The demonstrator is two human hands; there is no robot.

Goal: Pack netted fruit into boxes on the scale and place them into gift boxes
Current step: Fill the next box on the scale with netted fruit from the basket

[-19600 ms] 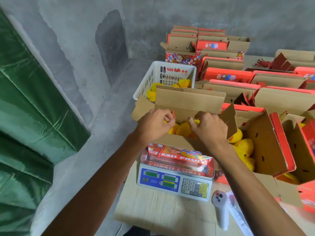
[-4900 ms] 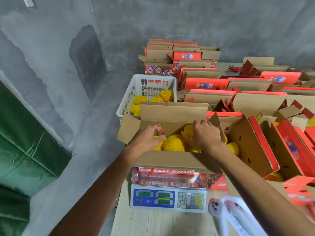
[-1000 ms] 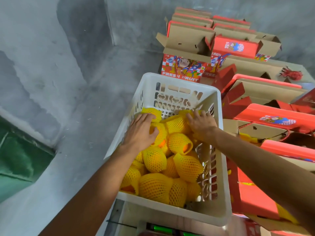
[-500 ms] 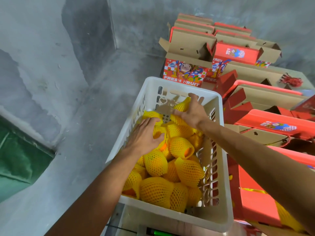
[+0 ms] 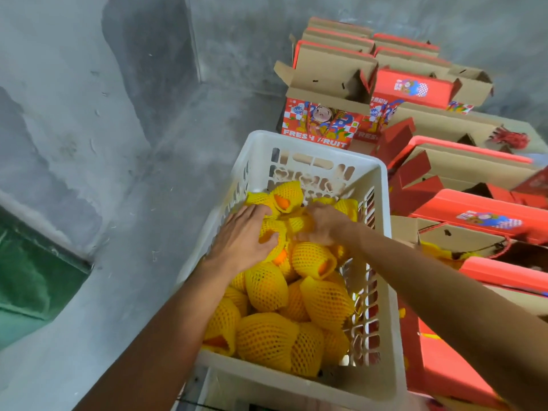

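Fruit location: netted fruit (image 5: pixel 268 287) lay heaped in the white crate (image 5: pixel 382 262).
Left hand (image 5: pixel 241 241): fingers spread flat on one fruit.
Right hand (image 5: pixel 321 222): fingers curled; grip undetermined.
Risk: nets could snag together, dragging neighbouring fruit out.

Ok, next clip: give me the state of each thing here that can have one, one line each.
White basket: upright, holding netted fruit, not full to the rim.
Netted fruit: piled loose in the basket, yellow foam sleeves on.
Left hand: spread flat on the fruit.
Right hand: curled around fruit at the far end of the pile; grip unclear.
Printed gift box: upright, top flaps open.
Red gift boxes: lids up or ajar, mostly.
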